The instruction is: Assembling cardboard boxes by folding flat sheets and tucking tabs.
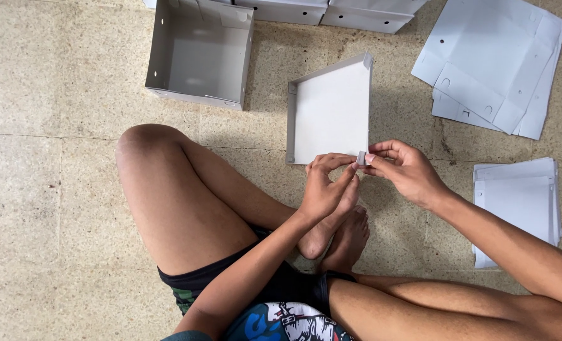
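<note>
A grey cardboard box lid [330,113], partly folded, lies on the floor in front of my crossed legs. Its side walls stand up. Both hands meet at its near right corner. My left hand [324,186] pinches the corner flap from the left. My right hand [402,170] pinches the same corner from the right, thumb and forefinger on the small folded tab. I sit cross-legged on the floor, my feet just under my hands.
A finished open grey box [199,53] stands at the back left. More boxes [331,11] line the top edge. Flat unfolded cardboard sheets [496,63] lie at the back right, and another stack [521,208] lies beside my right arm. The floor is speckled stone tile.
</note>
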